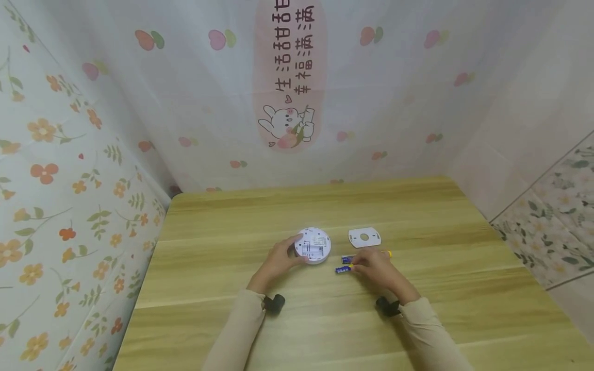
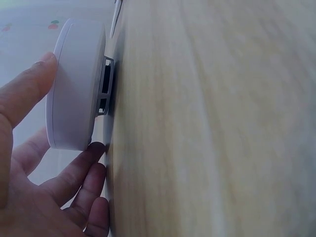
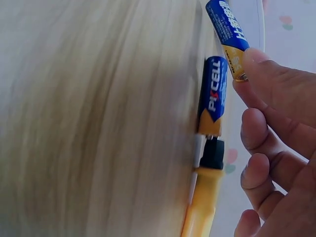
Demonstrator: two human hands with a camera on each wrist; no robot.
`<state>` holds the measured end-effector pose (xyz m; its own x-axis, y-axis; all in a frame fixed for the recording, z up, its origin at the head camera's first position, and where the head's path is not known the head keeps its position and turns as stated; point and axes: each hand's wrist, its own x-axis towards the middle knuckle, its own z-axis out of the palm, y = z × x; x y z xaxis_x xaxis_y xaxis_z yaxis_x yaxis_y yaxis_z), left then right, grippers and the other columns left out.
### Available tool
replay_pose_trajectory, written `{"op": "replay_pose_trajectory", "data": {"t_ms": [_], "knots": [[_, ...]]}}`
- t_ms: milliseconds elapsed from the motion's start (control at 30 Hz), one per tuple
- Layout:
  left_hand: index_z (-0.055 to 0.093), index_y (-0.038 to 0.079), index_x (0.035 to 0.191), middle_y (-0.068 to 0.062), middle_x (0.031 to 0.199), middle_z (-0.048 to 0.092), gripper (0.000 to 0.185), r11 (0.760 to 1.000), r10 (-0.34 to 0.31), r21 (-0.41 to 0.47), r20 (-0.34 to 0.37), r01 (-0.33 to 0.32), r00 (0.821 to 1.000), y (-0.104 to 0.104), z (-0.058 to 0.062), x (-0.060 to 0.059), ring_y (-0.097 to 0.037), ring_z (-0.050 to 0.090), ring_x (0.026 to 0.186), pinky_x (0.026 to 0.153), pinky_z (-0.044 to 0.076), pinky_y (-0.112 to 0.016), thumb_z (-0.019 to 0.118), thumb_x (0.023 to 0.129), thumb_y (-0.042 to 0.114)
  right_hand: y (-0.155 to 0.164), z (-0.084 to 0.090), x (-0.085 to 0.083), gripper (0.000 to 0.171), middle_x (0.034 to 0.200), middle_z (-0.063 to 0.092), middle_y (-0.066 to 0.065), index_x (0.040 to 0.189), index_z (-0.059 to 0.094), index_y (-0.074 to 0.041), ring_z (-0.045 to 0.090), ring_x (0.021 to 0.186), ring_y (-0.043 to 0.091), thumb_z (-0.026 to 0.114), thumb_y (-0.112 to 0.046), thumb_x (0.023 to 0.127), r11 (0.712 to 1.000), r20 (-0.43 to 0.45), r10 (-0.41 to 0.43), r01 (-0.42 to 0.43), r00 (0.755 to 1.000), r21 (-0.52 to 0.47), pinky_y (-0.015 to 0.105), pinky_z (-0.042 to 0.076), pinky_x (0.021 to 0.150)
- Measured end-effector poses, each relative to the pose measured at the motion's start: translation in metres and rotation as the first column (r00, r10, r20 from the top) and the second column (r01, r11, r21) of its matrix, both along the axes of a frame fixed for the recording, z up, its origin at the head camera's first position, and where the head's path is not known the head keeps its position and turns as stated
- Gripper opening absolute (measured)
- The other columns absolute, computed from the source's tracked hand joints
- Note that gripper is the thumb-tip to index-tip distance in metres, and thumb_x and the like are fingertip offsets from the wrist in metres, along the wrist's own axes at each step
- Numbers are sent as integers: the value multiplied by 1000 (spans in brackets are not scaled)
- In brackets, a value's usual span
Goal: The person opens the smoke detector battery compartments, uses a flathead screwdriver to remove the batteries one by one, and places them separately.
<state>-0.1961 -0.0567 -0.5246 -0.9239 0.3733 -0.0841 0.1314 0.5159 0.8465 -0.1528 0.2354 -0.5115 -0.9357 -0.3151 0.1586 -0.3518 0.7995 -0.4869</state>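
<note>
A round white device [image 1: 320, 238], like a smoke detector, lies with its rectangular battery bay [image 1: 313, 251] facing up. My left hand [image 1: 280, 260] grips its left rim between thumb and fingers; the left wrist view shows the white casing [image 2: 76, 89] from the side, close to the table. Between thumb and index finger my right hand [image 1: 378, 268] pinches one end of a blue-and-yellow battery [image 3: 229, 29], tilted and just off the table. Below that hand lies a second battery [image 3: 213, 89] of the same colours, its printed label showing.
Beside the second battery lies a yellow tool handle [image 3: 205, 192] with a black collar. A white plate [image 1: 374, 237] with a central hole rests behind the right hand. Wood-grained tabletop [image 1: 223, 232] surrounds these things, and a printed curtain [image 1: 209, 103] hangs behind its far edge.
</note>
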Motion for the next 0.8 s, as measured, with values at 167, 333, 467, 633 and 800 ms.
{"op": "replay_pose_trajectory", "data": {"t_ms": [167,333,467,633,800], "knots": [[44,21,145,-12,150,43,73,1000,-2,-5,-11,2,1000,-1,0,-1,-35,34,142,118,23,-51,77,81,33,7,-4,1,7,79,67,0,76,71,-9,58,79,17,78,-11,76,999,-7,6,-7,1000,-31,32,44,75],[45,20,145,-13,150,43,74,1000,-3,-9,-15,3,1000,-2,0,0,-38,34,141,117,20,-57,77,80,34,13,-4,2,5,81,67,-1,77,73,-13,58,82,19,78,-14,77,999,37,-49,49,998,11,42,36,80],[44,22,145,-12,151,43,73,1000,1,-21,-6,-1,1000,-2,-1,1,-39,33,141,117,19,-58,77,81,35,16,-4,4,4,87,67,0,79,74,-15,59,91,25,77,-16,78,995,68,-91,88,994,38,52,33,81],[45,22,145,-13,151,43,73,1000,-3,-15,-14,3,1000,-2,-2,0,-38,33,142,117,20,-57,76,81,35,18,-5,5,4,87,65,-2,80,74,-16,57,93,25,77,-16,78,995,107,-99,96,989,30,52,32,82],[45,22,145,-13,150,42,72,1000,0,-6,-13,0,1000,-1,-2,0,-39,33,142,117,21,-56,76,81,36,17,-5,5,4,80,60,-4,80,74,-16,53,82,15,77,-17,78,996,121,-92,89,988,30,45,30,77]]}}
